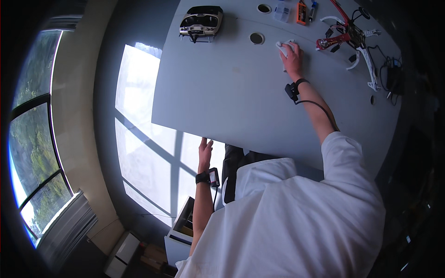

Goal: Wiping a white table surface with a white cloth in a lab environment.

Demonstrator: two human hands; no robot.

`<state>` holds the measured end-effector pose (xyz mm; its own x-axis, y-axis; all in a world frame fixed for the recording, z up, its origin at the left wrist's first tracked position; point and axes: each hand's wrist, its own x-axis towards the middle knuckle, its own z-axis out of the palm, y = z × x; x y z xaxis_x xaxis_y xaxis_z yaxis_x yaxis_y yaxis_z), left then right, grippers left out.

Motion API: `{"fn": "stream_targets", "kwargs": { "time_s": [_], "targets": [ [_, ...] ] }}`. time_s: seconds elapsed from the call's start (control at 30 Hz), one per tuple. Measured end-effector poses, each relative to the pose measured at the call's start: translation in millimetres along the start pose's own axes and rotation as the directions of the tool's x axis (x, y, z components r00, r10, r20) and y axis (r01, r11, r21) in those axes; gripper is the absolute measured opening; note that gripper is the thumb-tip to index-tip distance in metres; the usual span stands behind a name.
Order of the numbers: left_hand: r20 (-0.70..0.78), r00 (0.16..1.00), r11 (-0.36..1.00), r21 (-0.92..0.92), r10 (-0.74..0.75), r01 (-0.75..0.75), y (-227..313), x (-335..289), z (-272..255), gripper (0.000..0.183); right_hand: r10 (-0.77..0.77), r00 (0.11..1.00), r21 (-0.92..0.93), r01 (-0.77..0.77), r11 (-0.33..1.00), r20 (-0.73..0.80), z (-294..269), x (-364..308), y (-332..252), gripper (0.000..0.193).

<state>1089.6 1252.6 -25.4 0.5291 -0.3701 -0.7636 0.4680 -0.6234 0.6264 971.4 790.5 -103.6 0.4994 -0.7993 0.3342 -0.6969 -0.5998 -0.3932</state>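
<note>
Head view, near to far: left hand [204,150] flat and empty at the worktop [218,92] near edge. Farther, right hand [292,54] stretched out, grip closed over a small white part [281,45], drone frame [350,34] just right beyond.

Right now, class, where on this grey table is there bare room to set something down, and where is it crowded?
Free: the wide table stretch between the controller, the right hand and the near edge. Crowded: the far right corner around the quadcopter frame and cables.
</note>
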Motion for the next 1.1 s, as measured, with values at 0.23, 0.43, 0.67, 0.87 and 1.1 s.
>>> {"fn": "stream_targets", "kwargs": {
  "time_s": [0.23, 0.43, 0.67, 0.87, 1.1],
  "targets": [
    [0.063, 0.998, 0.966, -0.255, -0.025, 0.040, -10.6, 6.4, -6.4, 0.057, -0.248, 0.951, 0.161, 0.220, 0.962, 0.183, 0.5, -55.9, -65.0, 0.039],
    [0.079, 0.996, 0.944, -0.323, -0.050, 0.073, -12.7, 8.7, -6.0, 0.046, -0.647, 0.684, 0.417, 0.508, 0.754, 0.337, -22.9, -163.5, -133.7, 0.038],
    [0.127, 0.989, 0.910, -0.397, -0.074, 0.119, -3.8, 6.0, 2.7, 0.045, -0.919, 0.318, 0.692, 0.610, 0.386, 0.233, -40.3, -235.4, -151.5, 0.029],
    [0.103, 0.990, 0.906, -0.403, -0.098, 0.131, -0.9, 3.4, 1.1, 0.047, -0.934, 0.316, 0.726, 0.601, 0.335, 0.169, -17.6, -181.0, -136.2, 0.030],
    [0.130, 0.986, 0.902, -0.406, -0.102, 0.147, -0.1, 3.4, -2.2, 0.048, -0.616, 0.762, 0.359, 0.529, 0.769, 0.197, 29.8, -22.5, -90.2, 0.038]
  ]
}}
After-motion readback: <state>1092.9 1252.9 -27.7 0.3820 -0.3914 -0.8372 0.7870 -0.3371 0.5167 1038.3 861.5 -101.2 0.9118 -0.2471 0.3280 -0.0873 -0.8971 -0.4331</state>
